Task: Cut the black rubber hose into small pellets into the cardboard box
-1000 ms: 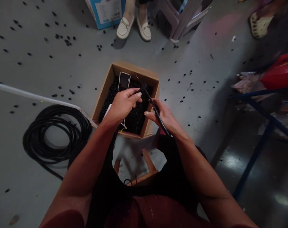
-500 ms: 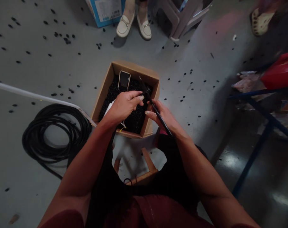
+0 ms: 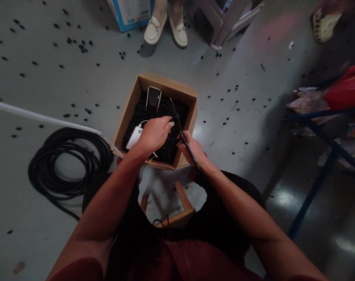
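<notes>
My right hand (image 3: 192, 150) is closed round a thin black cable (image 3: 180, 127) that slants up over a cardboard box (image 3: 185, 93) on the floor. My left hand (image 3: 154, 132) hovers over the box with its fingers pinched at the cable; whatever small piece it holds is too dark to make out. The box is filled with small black pieces (image 3: 167, 146). A phone (image 3: 153, 97) leans against the box's far wall, and a white power bank (image 3: 133, 137) lies at its left side, partly hidden by my left hand.
A coil of black hose (image 3: 69, 164) and a white pipe (image 3: 43, 119) lie on the grey floor to the left. Black pieces are scattered over the floor. Another person's white shoes (image 3: 165, 29) stand beyond the box beside a plastic stool (image 3: 224, 19). A blue metal frame (image 3: 320, 136) is on the right.
Both hands have come down and nearer to me, closer to the box's contents. The cable tip has dropped lower over the box.
</notes>
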The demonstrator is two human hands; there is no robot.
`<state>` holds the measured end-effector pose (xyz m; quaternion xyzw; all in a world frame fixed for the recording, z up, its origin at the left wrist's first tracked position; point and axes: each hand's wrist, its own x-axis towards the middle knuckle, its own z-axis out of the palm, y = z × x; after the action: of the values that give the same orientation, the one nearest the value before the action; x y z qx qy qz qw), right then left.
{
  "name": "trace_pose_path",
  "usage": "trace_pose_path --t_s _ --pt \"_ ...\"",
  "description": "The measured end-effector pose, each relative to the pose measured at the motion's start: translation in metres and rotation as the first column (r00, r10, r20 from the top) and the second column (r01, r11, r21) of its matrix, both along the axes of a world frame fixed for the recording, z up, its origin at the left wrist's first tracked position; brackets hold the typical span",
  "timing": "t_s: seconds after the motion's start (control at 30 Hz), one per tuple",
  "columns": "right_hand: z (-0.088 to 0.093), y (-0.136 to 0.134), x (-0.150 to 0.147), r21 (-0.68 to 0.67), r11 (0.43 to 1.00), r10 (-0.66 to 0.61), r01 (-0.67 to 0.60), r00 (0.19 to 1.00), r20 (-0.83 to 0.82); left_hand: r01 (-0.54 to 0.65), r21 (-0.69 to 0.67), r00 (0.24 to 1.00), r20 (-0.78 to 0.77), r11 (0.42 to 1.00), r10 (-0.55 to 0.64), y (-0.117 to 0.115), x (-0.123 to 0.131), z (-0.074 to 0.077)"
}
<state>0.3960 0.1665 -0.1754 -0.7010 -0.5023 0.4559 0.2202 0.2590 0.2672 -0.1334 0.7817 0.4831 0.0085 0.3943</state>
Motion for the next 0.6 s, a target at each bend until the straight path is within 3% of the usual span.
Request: trace_pose_path --t_s 0.33,0.6 --pt "-0.005 -0.006 0.001 -0.054 0.998 0.025 -0.023 0.999 0.045 0.153 0.044 0.97 -0.2 0.987 -0.141 -0.001 0.002 -0.004" --pt "-0.007 -0.007 0.007 -0.079 0.993 0.098 -0.088 0.986 0.138 0.193 0.072 0.953 -0.253 0.979 -0.17 -0.003 0.0 -0.011"
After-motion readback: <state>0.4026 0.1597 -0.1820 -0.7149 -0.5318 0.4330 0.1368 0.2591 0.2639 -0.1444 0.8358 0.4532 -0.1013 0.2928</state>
